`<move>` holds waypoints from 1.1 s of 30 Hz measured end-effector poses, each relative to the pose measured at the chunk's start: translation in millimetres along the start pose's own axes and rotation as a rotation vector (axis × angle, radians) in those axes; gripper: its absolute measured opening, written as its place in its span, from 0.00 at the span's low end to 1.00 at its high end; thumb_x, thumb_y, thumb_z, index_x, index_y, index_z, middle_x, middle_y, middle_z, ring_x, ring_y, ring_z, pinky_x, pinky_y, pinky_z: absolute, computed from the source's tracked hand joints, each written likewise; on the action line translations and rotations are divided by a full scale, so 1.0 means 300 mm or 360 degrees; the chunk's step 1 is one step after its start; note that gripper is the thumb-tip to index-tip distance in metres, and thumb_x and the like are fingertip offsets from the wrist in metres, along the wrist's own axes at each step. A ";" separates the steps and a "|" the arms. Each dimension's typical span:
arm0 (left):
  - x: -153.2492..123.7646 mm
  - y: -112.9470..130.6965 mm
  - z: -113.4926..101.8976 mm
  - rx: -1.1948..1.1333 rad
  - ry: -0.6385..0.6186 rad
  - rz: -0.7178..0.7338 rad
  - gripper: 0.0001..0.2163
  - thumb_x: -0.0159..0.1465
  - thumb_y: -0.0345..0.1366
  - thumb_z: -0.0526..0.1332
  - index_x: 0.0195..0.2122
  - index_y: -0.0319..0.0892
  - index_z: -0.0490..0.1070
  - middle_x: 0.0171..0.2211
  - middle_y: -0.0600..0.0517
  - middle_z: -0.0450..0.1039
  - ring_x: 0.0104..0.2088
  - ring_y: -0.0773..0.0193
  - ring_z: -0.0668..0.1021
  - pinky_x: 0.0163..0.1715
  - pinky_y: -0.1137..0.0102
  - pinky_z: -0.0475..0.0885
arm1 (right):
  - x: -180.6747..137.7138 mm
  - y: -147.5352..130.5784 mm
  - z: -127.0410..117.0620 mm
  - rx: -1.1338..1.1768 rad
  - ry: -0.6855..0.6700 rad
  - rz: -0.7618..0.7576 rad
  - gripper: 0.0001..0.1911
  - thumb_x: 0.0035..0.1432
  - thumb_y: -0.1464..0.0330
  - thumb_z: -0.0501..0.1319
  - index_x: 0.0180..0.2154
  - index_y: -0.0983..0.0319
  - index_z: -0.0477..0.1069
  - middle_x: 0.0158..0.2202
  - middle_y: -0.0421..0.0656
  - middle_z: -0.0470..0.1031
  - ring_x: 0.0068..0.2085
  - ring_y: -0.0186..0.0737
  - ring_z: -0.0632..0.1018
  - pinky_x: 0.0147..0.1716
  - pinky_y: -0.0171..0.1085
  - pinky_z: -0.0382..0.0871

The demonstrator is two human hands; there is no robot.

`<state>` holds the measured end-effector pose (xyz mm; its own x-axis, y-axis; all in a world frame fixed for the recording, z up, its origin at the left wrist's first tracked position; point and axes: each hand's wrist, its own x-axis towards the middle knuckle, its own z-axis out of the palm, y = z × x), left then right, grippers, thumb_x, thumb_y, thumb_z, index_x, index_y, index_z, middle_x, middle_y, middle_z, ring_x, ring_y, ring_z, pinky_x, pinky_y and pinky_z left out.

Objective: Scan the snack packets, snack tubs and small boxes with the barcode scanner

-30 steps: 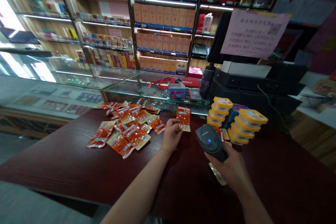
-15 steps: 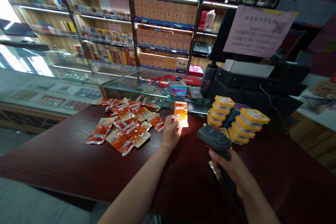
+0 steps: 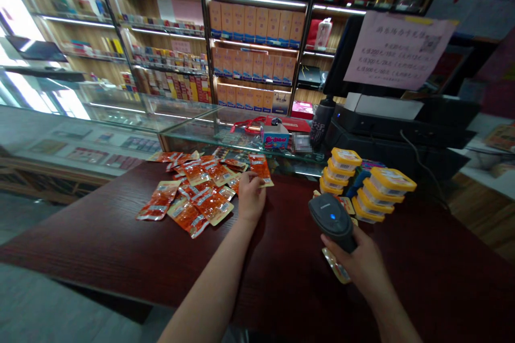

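Note:
My left hand point(image 3: 251, 197) is closed on an orange snack packet point(image 3: 260, 169), held low at the right edge of a pile of several orange snack packets point(image 3: 193, 193) on the dark wooden counter point(image 3: 100, 246). My right hand point(image 3: 358, 265) grips a dark handheld barcode scanner point(image 3: 332, 220) with a blue light, its head tilted toward the packets. A single packet point(image 3: 336, 268) lies on the counter under my right hand.
Two stacks of yellow-lidded tubs point(image 3: 370, 185) stand right of the scanner. Behind them sits a black register point(image 3: 402, 128) with a pink notice point(image 3: 396, 51). A glass display case point(image 3: 225, 131) runs along the counter's far edge. Shelves of boxed goods point(image 3: 253, 59) fill the back wall.
My left hand lowered the upright packet and carried it left to the pile. My right hand tipped the scanner from its aimed pose back to a resting tilt.

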<state>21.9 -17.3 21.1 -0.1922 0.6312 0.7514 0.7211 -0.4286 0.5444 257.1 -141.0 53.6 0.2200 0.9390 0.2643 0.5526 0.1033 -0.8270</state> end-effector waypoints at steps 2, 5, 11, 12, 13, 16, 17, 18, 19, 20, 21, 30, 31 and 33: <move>0.027 -0.033 -0.032 0.0197 0.0002 -0.0157 0.06 0.55 0.24 0.57 0.27 0.41 0.71 0.40 0.47 0.65 0.43 0.58 0.71 0.46 0.63 0.69 | 0.002 0.011 -0.011 -0.0035 -0.0038 0.0016 0.24 0.44 0.54 0.65 0.40 0.62 0.76 0.37 0.46 0.81 0.39 0.49 0.79 0.38 0.40 0.71; 0.053 -0.067 -0.074 0.0554 -0.0110 -0.0414 0.09 0.56 0.24 0.54 0.28 0.40 0.73 0.39 0.44 0.66 0.43 0.56 0.71 0.45 0.63 0.69 | 0.000 0.021 -0.022 -0.0048 -0.0060 0.0049 0.25 0.45 0.53 0.65 0.41 0.62 0.75 0.36 0.46 0.81 0.37 0.49 0.80 0.35 0.39 0.71; 0.050 -0.049 -0.094 0.1228 -0.0440 -0.0604 0.12 0.58 0.27 0.53 0.35 0.38 0.77 0.44 0.37 0.68 0.52 0.44 0.67 0.50 0.51 0.63 | -0.006 0.012 -0.030 -0.0047 -0.0043 0.0076 0.24 0.45 0.54 0.64 0.41 0.62 0.75 0.37 0.46 0.81 0.39 0.48 0.79 0.36 0.38 0.71; 0.046 -0.043 -0.091 0.1279 -0.0451 -0.0601 0.12 0.58 0.29 0.54 0.36 0.39 0.77 0.45 0.37 0.69 0.54 0.43 0.65 0.51 0.48 0.61 | -0.007 0.009 -0.031 -0.0057 -0.0035 0.0072 0.23 0.45 0.54 0.64 0.41 0.62 0.76 0.37 0.46 0.81 0.39 0.48 0.80 0.35 0.38 0.71; 0.042 -0.038 -0.088 0.1310 -0.0450 -0.0597 0.12 0.59 0.30 0.54 0.36 0.39 0.77 0.47 0.37 0.69 0.56 0.42 0.64 0.53 0.46 0.59 | -0.007 0.008 -0.032 -0.0072 -0.0022 0.0067 0.23 0.45 0.54 0.64 0.40 0.62 0.76 0.37 0.46 0.81 0.38 0.48 0.80 0.35 0.37 0.71; 0.032 -0.031 -0.079 0.1287 -0.0395 -0.0562 0.11 0.59 0.32 0.55 0.37 0.40 0.77 0.49 0.36 0.68 0.58 0.40 0.62 0.53 0.40 0.55 | -0.009 0.014 -0.043 -0.0154 0.0033 0.0070 0.23 0.45 0.54 0.63 0.40 0.61 0.76 0.36 0.46 0.81 0.37 0.48 0.80 0.33 0.38 0.70; 0.028 -0.031 -0.077 0.1243 -0.0376 -0.0542 0.10 0.58 0.33 0.56 0.36 0.40 0.76 0.49 0.36 0.68 0.58 0.39 0.62 0.53 0.39 0.54 | -0.009 0.021 -0.049 -0.0205 0.0037 0.0074 0.23 0.46 0.54 0.62 0.41 0.61 0.75 0.36 0.46 0.81 0.37 0.49 0.80 0.33 0.38 0.70; 0.025 -0.031 -0.075 0.1186 -0.0358 -0.0521 0.10 0.58 0.33 0.56 0.36 0.39 0.76 0.49 0.35 0.68 0.58 0.38 0.61 0.53 0.38 0.53 | -0.009 0.030 -0.056 -0.0280 0.0033 0.0072 0.23 0.47 0.54 0.61 0.42 0.60 0.74 0.36 0.46 0.81 0.37 0.49 0.80 0.32 0.39 0.70; 0.023 -0.032 -0.074 0.1125 -0.0341 -0.0499 0.10 0.57 0.33 0.57 0.35 0.39 0.76 0.49 0.34 0.68 0.59 0.37 0.61 0.53 0.37 0.53 | -0.009 0.041 -0.064 -0.0381 0.0025 0.0063 0.24 0.48 0.54 0.60 0.44 0.59 0.73 0.36 0.46 0.80 0.37 0.50 0.79 0.32 0.39 0.69; 0.021 -0.033 -0.072 0.1069 -0.0327 -0.0481 0.09 0.57 0.33 0.57 0.35 0.39 0.76 0.50 0.33 0.68 0.59 0.36 0.61 0.53 0.37 0.52 | -0.008 0.054 -0.072 -0.0500 0.0018 0.0046 0.24 0.48 0.54 0.60 0.45 0.58 0.72 0.35 0.47 0.80 0.37 0.50 0.79 0.31 0.39 0.69; 0.019 -0.033 -0.070 0.1022 -0.0316 -0.0469 0.09 0.56 0.33 0.57 0.34 0.39 0.76 0.50 0.33 0.67 0.59 0.35 0.60 0.53 0.36 0.51 | -0.007 0.068 -0.080 -0.0628 0.0029 0.0016 0.24 0.49 0.53 0.59 0.46 0.57 0.72 0.35 0.47 0.80 0.37 0.51 0.79 0.30 0.39 0.68; 0.006 -0.025 -0.051 0.0988 -0.0298 -0.0367 0.06 0.55 0.33 0.61 0.32 0.40 0.75 0.49 0.36 0.68 0.60 0.37 0.60 0.56 0.38 0.50 | -0.018 0.162 -0.089 -0.1179 0.0341 -0.0232 0.23 0.56 0.56 0.54 0.48 0.61 0.71 0.40 0.52 0.79 0.35 0.51 0.79 0.28 0.41 0.66; 0.000 -0.021 -0.044 0.0943 -0.0290 -0.0298 0.05 0.55 0.32 0.61 0.33 0.40 0.75 0.49 0.37 0.68 0.60 0.37 0.60 0.57 0.40 0.50 | -0.021 0.167 -0.087 -0.1165 0.0353 -0.0254 0.23 0.56 0.57 0.54 0.48 0.62 0.71 0.40 0.52 0.78 0.35 0.51 0.79 0.29 0.41 0.67; -0.017 -0.005 -0.023 0.0787 -0.0324 -0.0098 0.05 0.56 0.31 0.60 0.33 0.40 0.74 0.49 0.38 0.67 0.60 0.40 0.60 0.58 0.43 0.52 | -0.025 0.175 -0.085 -0.1140 0.0368 -0.0243 0.22 0.56 0.58 0.54 0.48 0.62 0.71 0.40 0.52 0.79 0.35 0.51 0.79 0.29 0.41 0.67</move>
<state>17.3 -24.4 19.0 -0.1464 0.7793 0.6093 0.9495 -0.0622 0.3077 304.9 -151.1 20.9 0.2186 0.8307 0.5120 0.9589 -0.0857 -0.2705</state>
